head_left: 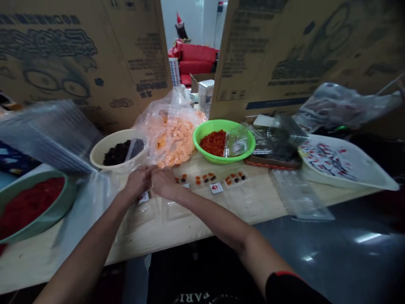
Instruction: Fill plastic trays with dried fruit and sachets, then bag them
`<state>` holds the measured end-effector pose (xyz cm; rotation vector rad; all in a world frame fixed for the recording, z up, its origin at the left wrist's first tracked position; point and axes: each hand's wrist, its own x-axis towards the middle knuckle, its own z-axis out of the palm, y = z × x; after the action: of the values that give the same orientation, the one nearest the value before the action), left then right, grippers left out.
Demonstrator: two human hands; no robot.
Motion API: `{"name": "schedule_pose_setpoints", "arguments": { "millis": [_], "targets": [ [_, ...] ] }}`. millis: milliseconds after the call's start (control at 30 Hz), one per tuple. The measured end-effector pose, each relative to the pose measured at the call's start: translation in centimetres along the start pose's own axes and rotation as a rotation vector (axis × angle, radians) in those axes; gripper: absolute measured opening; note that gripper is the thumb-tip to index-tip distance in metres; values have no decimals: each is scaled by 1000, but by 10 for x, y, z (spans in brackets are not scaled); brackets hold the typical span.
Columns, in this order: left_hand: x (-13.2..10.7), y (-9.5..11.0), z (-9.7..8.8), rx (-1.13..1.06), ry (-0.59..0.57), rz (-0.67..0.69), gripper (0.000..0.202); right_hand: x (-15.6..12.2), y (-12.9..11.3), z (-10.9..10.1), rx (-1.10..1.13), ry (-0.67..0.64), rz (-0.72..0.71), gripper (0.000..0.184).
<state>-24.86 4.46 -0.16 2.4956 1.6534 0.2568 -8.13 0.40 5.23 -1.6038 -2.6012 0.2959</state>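
My left hand [139,182] and my right hand [163,182] are close together over the table, in front of a clear plastic bag of orange pieces [175,139]. Both have their fingers curled in; whatever is between them is hidden. Below them lies a row of clear plastic trays [180,209], partly covered by my hands and forearms. Small orange and dark pieces [205,178] sit in the trays' compartments, with more in the tray section to the right [236,177]. A small white printed card [217,188] lies at the tray, and another card [144,196] shows under my left hand.
A cream bowl [95,156] holds dark pieces, a bright green bowl [202,157] red-orange ones, a pale green basin [68,194] red ones. Stacked clear plastic trays [53,131] stand left. A white scoop-shaped tray [373,173] is right. Cardboard boxes [126,55] wall the back.
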Motion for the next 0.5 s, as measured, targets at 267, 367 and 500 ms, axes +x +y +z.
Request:
{"name": "schedule_pose_setpoints", "arguments": {
  "millis": [267, 367, 500],
  "targets": [
    [-20, 61, -3, -1185, 321, -548, 44, -138, 197, -38, 41, -14, 143, 16],
    [-24, 117, 9, -1250, 212, -461, 40, -173, 235, -18, 45, -52, 185, 18],
    [-25, 180, 39, -959, 109, -266, 19, -203, 250, -19, 5, 138, 299, 24]
  ]
}}
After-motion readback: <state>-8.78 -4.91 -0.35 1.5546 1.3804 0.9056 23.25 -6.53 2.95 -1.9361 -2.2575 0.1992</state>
